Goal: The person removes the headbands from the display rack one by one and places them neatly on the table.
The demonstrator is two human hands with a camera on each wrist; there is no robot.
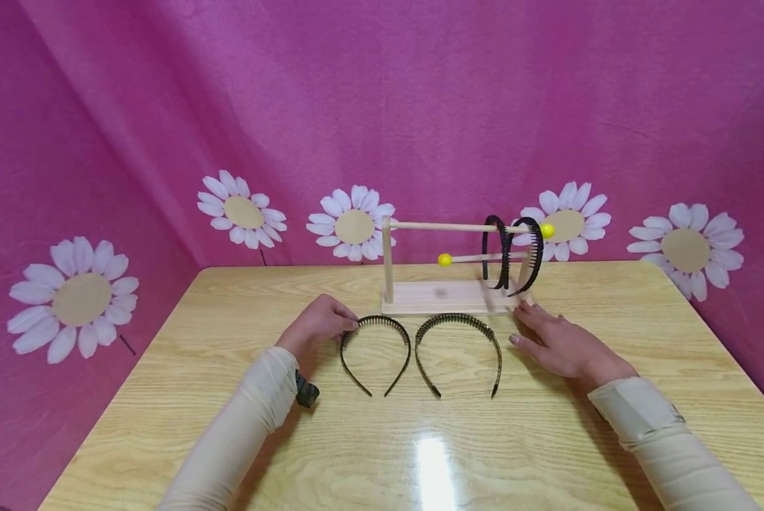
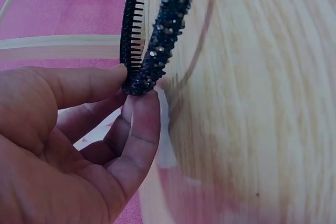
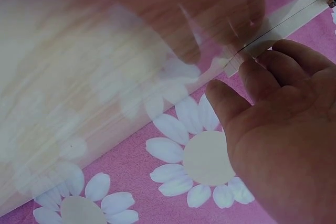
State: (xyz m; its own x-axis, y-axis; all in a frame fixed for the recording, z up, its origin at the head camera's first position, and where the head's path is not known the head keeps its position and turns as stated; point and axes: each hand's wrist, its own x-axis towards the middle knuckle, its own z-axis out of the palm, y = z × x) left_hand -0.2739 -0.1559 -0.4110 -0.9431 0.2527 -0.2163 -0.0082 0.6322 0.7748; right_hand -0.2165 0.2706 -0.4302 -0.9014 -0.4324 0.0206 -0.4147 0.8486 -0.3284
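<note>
My left hand (image 1: 318, 326) pinches the upper left side of a black toothed headband (image 1: 391, 323) between thumb and fingers. Dark glittering beads cover that headband (image 2: 160, 45) in the left wrist view. Just right of it a second toothed headband (image 1: 455, 319), dark with a brownish sheen, lies apart on the table. At the right end of a wooden stand's base (image 1: 446, 298), my right hand (image 1: 561, 344) has its fingers extended, fingertips at the base's corner. Whether they touch it is hard to tell. No object is in this palm (image 3: 289, 119).
Two black headbands, one inner (image 1: 505, 255) and one outer (image 1: 537, 259), hang around the stand's upper rod (image 1: 439, 226) near its right end. Yellow balls cap the upper rod (image 1: 547, 231) and lower rod (image 1: 444, 260). A pink flowered curtain (image 1: 382, 106) stands behind the table (image 1: 356, 447).
</note>
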